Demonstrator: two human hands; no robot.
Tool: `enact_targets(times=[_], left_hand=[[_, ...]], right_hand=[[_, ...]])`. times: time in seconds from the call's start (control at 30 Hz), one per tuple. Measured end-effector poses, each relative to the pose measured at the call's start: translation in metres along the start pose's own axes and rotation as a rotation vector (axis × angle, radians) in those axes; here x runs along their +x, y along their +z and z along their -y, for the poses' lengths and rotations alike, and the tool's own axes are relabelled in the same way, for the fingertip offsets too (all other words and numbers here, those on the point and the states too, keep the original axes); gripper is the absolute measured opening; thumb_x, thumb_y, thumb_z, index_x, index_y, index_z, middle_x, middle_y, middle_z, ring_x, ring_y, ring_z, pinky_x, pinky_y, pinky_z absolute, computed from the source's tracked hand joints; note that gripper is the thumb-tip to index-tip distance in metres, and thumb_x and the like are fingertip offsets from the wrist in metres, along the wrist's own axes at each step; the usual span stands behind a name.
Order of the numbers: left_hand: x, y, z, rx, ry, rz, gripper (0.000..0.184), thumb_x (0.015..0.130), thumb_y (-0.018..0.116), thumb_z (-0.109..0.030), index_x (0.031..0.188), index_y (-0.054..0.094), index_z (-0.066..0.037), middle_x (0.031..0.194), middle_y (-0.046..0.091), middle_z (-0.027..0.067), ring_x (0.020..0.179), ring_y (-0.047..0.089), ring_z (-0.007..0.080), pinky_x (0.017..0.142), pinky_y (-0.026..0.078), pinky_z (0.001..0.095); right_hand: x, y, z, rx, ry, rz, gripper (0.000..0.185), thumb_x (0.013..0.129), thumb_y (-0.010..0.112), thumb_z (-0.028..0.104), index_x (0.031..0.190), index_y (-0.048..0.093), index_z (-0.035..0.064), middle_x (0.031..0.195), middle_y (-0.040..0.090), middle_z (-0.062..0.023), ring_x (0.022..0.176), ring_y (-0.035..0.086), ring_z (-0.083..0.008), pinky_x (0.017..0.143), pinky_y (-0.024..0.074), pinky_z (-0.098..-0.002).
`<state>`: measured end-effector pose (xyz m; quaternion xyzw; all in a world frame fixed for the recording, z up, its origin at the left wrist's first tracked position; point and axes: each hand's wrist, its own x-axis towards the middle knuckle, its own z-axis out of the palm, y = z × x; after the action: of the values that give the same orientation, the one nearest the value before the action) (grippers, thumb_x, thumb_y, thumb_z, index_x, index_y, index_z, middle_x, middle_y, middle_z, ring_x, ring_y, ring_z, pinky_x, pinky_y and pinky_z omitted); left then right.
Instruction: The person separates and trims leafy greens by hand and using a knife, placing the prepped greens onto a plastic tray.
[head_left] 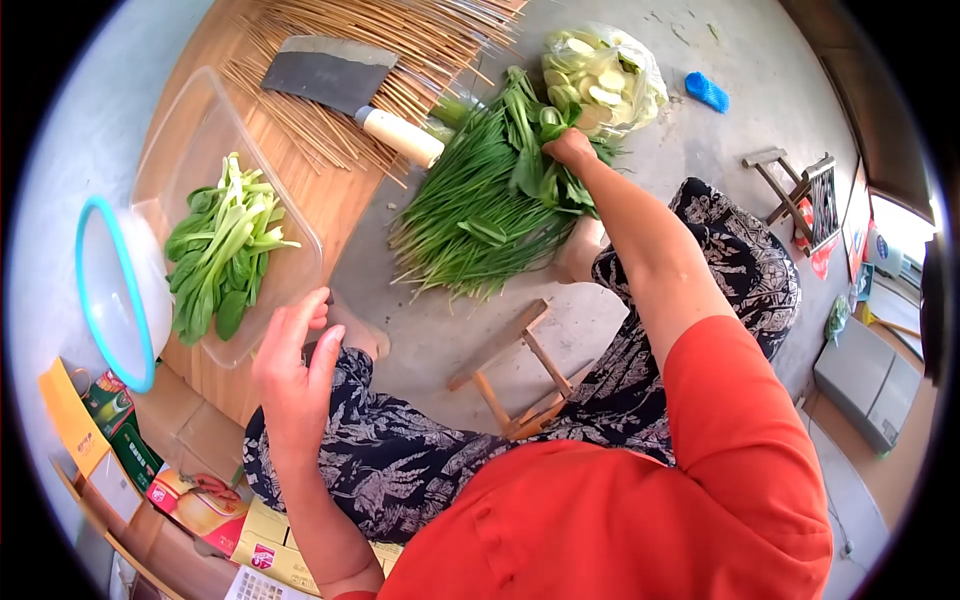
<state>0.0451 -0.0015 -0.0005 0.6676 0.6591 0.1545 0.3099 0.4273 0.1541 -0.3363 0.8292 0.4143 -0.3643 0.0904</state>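
Observation:
My right hand (572, 150) reaches forward to the pile on the floor, its fingers closed around some dark leafy greens (528, 165). Those greens lie on a broad heap of long thin chives (455, 205). Just beyond that hand sits a clear plastic bag of pale sliced vegetable (603, 80). My left hand (295, 365) is raised near my knee, thumb and fingers apart, holding nothing. Beside it stands a clear plastic tub (305, 235), with a bunch of bok choy (228, 245) inside.
A cleaver (335, 75) with a pale handle rests on many thin bamboo sticks (290, 135) on the wooden board (345, 225). A blue-rimmed basin (150, 300) stands at left, boxes (205, 500) below it. Small stools (520, 350) and a blue item (707, 92) are on the floor.

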Motion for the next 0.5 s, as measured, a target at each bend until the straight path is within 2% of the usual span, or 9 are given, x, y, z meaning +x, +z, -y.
enact_targets(times=[0.03, 0.07, 0.2, 0.23, 0.3, 0.33, 0.43, 0.47, 0.5], left_hand=[[-0.001, 0.000, 0.000, -0.002, -0.005, 0.017, 0.034, 0.081, 0.065, -0.003, 0.115, 0.061, -0.001, 0.094, 0.062, 0.0120, 0.087, 0.062, 0.0221, 0.080, 0.048, 0.0330], [-0.001, 0.000, 0.001, -0.003, -0.009, 0.015, 0.034, 0.081, 0.065, -0.003, 0.115, 0.061, -0.001, 0.094, 0.062, 0.0120, 0.087, 0.062, 0.0221, 0.080, 0.048, 0.0330], [-0.004, 0.000, 0.004, -0.049, -0.010, 0.050, 0.034, 0.082, 0.064, -0.005, 0.116, 0.061, -0.001, 0.094, 0.062, 0.0126, 0.083, 0.062, 0.0213, 0.078, 0.049, 0.0329], [-0.005, 0.000, 0.005, -0.064, 0.003, 0.061, 0.033, 0.083, 0.064, -0.005, 0.116, 0.061, -0.001, 0.094, 0.062, 0.0129, 0.081, 0.062, 0.0210, 0.077, 0.049, 0.0326], [-0.006, -0.001, 0.005, -0.083, -0.040, 0.072, 0.034, 0.083, 0.064, -0.004, 0.117, 0.061, 0.000, 0.096, 0.063, 0.0108, 0.084, 0.061, 0.0165, 0.078, 0.049, 0.0291], [-0.007, 0.000, 0.006, -0.100, -0.041, 0.094, 0.034, 0.083, 0.064, -0.006, 0.117, 0.061, -0.001, 0.096, 0.063, 0.0106, 0.083, 0.061, 0.0164, 0.077, 0.049, 0.0290], [-0.009, 0.005, 0.018, -0.114, -0.026, 0.093, 0.033, 0.084, 0.065, -0.010, 0.116, 0.062, -0.001, 0.094, 0.063, 0.0093, 0.081, 0.060, 0.0150, 0.075, 0.049, 0.0285], [-0.009, 0.008, 0.021, -0.140, -0.007, 0.106, 0.033, 0.084, 0.065, -0.010, 0.115, 0.062, -0.001, 0.093, 0.063, 0.0086, 0.080, 0.060, 0.0142, 0.073, 0.049, 0.0281], [-0.010, 0.010, 0.024, -0.165, 0.013, 0.121, 0.032, 0.083, 0.066, -0.010, 0.114, 0.063, -0.001, 0.092, 0.063, 0.0078, 0.079, 0.059, 0.0135, 0.072, 0.049, 0.0277]], right_hand=[[0.001, 0.001, -0.003, 0.004, -0.094, 0.050, 0.057, 0.066, 0.076, 0.039, 0.110, 0.067, 0.0049, 0.113, 0.067, -0.0131, 0.105, 0.064, -0.0257, 0.089, 0.0498, -0.0356], [-0.001, 0.002, -0.008, 0.037, -0.208, 0.071, 0.054, 0.063, 0.076, 0.038, 0.100, 0.069, -0.0002, 0.103, 0.069, -0.0169, 0.095, 0.067, -0.0276, 0.081, 0.0531, -0.0350], [-0.047, -0.002, 0.017, -0.033, -0.341, 0.172, 0.051, 0.062, 0.076, 0.039, 0.088, 0.070, -0.0048, 0.090, 0.070, -0.0191, 0.081, 0.068, -0.0279, 0.072, 0.0546, -0.0354], [-0.056, 0.006, 0.018, -0.013, -0.314, 0.183, 0.054, 0.061, 0.078, 0.043, 0.086, 0.070, -0.0042, 0.089, 0.070, -0.0186, 0.083, 0.068, -0.0274, 0.074, 0.0542, -0.0354], [-0.074, 0.018, 0.017, -0.139, -0.416, 0.221, 0.057, 0.061, 0.080, 0.047, 0.085, 0.070, -0.0035, 0.086, 0.070, -0.0158, 0.081, 0.068, -0.0265, 0.074, 0.0530, -0.0356], [-0.087, 0.015, 0.013, -0.008, -0.439, 0.376, 0.058, 0.062, 0.082, 0.048, 0.087, 0.070, -0.0028, 0.085, 0.069, -0.0144, 0.078, 0.066, -0.0258, 0.073, 0.0512, -0.0350], [-0.103, 0.026, 0.002, 0.190, -0.580, 0.408, 0.055, 0.067, 0.082, 0.048, 0.089, 0.070, -0.0014, 0.085, 0.068, -0.0112, 0.072, 0.063, -0.0226, 0.070, 0.0489, -0.0345], [-0.107, 0.024, 0.001, 0.183, -0.598, 0.403, 0.055, 0.067, 0.082, 0.048, 0.089, 0.070, -0.0014, 0.085, 0.068, -0.0112, 0.072, 0.063, -0.0226, 0.070, 0.0489, -0.0345], [-0.133, 0.008, 0.004, 0.208, -0.547, 0.458, 0.049, 0.071, 0.080, 0.045, 0.087, 0.068, -0.0001, 0.079, 0.064, -0.0071, 0.070, 0.059, -0.0190, 0.066, 0.0468, -0.0327]])
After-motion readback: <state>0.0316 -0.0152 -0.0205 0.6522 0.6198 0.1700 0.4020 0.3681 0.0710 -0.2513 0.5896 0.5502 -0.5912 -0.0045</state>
